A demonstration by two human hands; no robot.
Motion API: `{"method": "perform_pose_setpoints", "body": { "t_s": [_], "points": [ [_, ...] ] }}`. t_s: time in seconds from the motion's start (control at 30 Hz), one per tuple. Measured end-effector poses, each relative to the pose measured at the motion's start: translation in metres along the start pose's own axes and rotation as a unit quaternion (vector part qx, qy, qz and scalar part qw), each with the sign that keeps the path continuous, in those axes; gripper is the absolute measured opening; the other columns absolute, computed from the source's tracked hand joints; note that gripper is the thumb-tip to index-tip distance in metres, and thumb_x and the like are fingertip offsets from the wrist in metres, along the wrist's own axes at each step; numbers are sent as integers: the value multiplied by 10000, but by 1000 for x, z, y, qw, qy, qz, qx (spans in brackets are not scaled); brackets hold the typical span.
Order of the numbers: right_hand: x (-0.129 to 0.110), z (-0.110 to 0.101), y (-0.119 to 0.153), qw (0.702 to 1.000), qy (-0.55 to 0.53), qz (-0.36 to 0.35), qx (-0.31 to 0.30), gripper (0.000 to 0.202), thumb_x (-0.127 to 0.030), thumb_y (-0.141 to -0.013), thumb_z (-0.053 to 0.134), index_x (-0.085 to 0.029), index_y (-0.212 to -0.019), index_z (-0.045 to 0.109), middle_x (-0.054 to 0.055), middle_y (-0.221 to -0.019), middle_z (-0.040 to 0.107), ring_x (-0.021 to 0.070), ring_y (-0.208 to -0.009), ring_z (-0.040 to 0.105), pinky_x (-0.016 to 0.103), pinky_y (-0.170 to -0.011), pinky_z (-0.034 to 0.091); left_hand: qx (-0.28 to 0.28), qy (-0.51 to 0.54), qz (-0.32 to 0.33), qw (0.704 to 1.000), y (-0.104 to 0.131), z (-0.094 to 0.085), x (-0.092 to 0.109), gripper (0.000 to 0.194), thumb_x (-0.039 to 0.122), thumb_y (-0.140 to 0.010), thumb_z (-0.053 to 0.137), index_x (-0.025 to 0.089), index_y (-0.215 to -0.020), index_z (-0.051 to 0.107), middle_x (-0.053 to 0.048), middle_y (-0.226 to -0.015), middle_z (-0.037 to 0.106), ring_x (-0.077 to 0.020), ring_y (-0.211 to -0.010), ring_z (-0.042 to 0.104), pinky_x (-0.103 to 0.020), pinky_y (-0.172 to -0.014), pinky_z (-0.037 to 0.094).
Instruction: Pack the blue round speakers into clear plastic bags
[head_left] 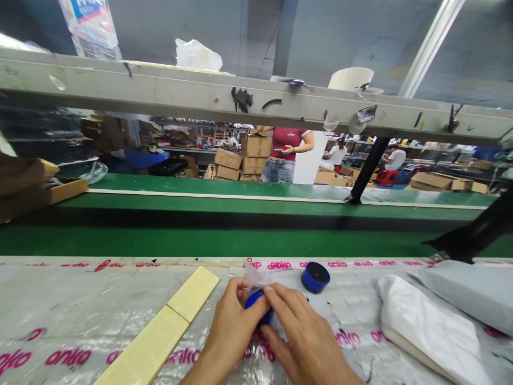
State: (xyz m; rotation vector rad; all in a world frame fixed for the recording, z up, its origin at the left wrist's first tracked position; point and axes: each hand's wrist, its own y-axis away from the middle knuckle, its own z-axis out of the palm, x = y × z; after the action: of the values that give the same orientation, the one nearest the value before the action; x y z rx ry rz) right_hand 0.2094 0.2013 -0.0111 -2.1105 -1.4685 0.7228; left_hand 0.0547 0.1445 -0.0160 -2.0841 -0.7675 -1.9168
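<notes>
Both hands close around a small round blue item, low in the middle of the head view. My left hand grips it from the left, with thumb and fingers bent about it. From the right, my right hand presses its fingertips on the item's top and edge. A thin, clear film piece sticks up just beyond the fingertips. Most of the item is hidden by my fingers. Just beyond my right hand stands a blue round piece with a black top, touched by neither hand.
Pale yellow sticker strips lie left of my hands on the plastic-covered table. White bags lie at right. Beyond runs a green conveyor, with a metal beam above and black posts. A person stands across.
</notes>
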Motion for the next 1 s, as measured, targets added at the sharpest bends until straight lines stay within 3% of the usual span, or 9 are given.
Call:
{"method": "perform_pose_setpoints", "body": {
  "t_s": [0.13,0.23,0.3,0.4,0.5,0.6,0.77,0.9,1.0],
  "points": [
    [11,3,-3,978,-136,161,10,434,-242,-912,528,-163,-1336,578,150,-1281,635,311,-1094,649,468,-830,625,-60,98,-16,993,2,1,1,537,670,-810,612,173,-1015,613,-71,-938,639,-252,-848,678,-339,-601,611],
    [18,2,-6,911,-247,330,-26,466,-381,-873,563,-170,-1283,631,138,-1255,649,291,-931,689,432,-738,605,-69,131,-22,989,1,3,-2,607,636,-720,752,152,-1060,617,-83,-991,645,-249,-854,699,-341,-647,622],
    [21,1,-9,863,-295,410,-26,541,-486,-828,591,-152,-1248,662,143,-1211,669,310,-951,678,457,-807,580,-68,131,-24,989,-2,3,-4,666,625,-647,817,139,-1055,617,-82,-987,652,-232,-780,711,-331,-628,619],
    [23,1,-9,813,-347,467,-28,688,-580,-766,606,-112,-1268,654,166,-1173,678,344,-1043,645,457,-833,569,-68,129,-24,989,-5,2,-6,644,589,-614,849,129,-1009,632,-66,-911,675,-198,-684,706,-293,-588,598],
    [24,3,-7,787,-385,479,-56,741,-607,-783,574,-87,-1308,617,169,-1116,693,290,-843,672,388,-658,569,-64,127,-31,989,-7,1,-5,620,580,-630,826,124,-1005,636,-58,-832,693,-164,-618,680,-274,-566,582],
    [25,5,-3,800,-380,457,-82,665,-585,-857,503,-94,-1286,634,144,-1000,722,237,-643,637,355,-556,521,-58,117,-27,991,-7,1,-4,586,546,-624,814,123,-989,637,-29,-742,668,-138,-593,641,-249,-548,558],
    [29,10,0,895,-285,340,-45,444,-467,-959,484,-157,-1166,726,127,-1098,731,307,-984,676,448,-888,520,-49,75,7,996,-7,1,0,448,485,-666,738,138,-928,632,-8,-701,631,-128,-593,599,-217,-516,476],
    [33,13,-1,869,-306,385,-53,539,-505,-947,445,-116,-1217,702,159,-1136,723,310,-881,697,426,-739,570,-32,13,60,998,-1,-2,6,336,471,-787,638,169,-932,651,-41,-781,653,-182,-694,615,-288,-590,496],
    [37,11,0,854,-328,398,-64,557,-471,-921,411,-102,-1236,684,166,-1177,708,312,-899,699,397,-653,581,-1,-92,165,982,6,-3,10,360,328,-722,722,211,-1057,666,-85,-1152,660,-272,-1083,613,-455,-989,492]
  ]
}}
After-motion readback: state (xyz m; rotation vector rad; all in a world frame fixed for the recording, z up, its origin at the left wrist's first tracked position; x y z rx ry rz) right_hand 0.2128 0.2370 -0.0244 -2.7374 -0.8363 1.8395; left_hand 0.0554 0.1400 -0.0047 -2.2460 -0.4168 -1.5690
